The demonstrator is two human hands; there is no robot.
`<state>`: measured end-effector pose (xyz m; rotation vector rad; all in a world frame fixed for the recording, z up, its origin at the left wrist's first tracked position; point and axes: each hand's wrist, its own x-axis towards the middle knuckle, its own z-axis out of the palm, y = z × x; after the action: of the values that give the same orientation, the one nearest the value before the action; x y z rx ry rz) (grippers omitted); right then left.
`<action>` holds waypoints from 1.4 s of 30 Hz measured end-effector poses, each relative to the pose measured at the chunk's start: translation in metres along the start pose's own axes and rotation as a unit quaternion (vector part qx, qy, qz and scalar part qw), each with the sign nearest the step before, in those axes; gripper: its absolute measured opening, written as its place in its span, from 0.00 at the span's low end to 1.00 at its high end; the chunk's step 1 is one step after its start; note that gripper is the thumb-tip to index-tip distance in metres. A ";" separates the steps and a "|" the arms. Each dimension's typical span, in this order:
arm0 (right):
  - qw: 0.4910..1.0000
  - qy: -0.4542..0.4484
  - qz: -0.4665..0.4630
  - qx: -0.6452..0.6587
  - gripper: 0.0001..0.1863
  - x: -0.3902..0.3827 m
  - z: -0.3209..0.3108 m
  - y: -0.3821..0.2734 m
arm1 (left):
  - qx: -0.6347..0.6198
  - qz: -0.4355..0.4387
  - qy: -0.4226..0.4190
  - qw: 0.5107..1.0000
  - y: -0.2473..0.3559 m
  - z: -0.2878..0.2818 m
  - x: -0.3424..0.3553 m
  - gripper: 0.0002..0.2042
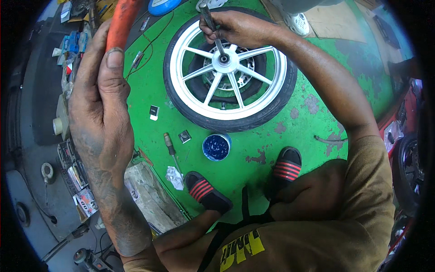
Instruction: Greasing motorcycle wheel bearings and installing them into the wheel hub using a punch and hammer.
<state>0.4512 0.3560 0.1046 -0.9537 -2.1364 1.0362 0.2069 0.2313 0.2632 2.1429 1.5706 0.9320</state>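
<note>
Raised at the left, my left hand (pixel 105 102) is wrapped round the thick orange-red handle (pixel 122 25) of a tool whose far end is out of view. My right hand (pixel 235 29) grips a metal punch (pixel 219 46), held steeply over a wheel. Its lower tip meets the bearing at the middle of the white hub (pixel 232 67). The wheel lies flat on the green floor, with white spokes, a black tyre (pixel 290 75) and a brake disc (pixel 216 85) beneath the spokes.
Nearer me stand a tub of dark blue grease (pixel 216 147), a screwdriver (pixel 169 144), a crumpled white rag (pixel 174 177) and a small black-and-white packet (pixel 154 112). Tools and parts crowd the left side. A person's white clog (pixel 297 23) shows at the far right, another wheel (pixel 408 174) at the right edge.
</note>
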 end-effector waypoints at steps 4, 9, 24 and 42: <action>1.000 -0.012 -0.007 -0.006 0.05 0.000 -0.001 0.005 | 0.035 0.041 0.022 0.998 -0.009 0.007 0.001 0.23; 0.998 0.001 -0.048 -0.036 0.06 0.000 -0.001 0.009 | 0.062 0.067 -0.029 0.995 -0.007 0.001 0.015 0.24; 0.999 -0.012 -0.006 -0.038 0.05 0.002 -0.001 0.006 | 0.179 0.005 -0.086 0.980 -0.010 0.028 0.024 0.24; 0.999 -0.016 -0.042 -0.022 0.03 -0.008 -0.007 0.012 | 0.108 -0.070 0.052 0.990 0.008 0.019 0.022 0.19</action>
<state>0.4650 0.3577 0.0974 -0.8649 -2.2139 0.9718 0.2290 0.2516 0.2612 2.1189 1.9267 0.8762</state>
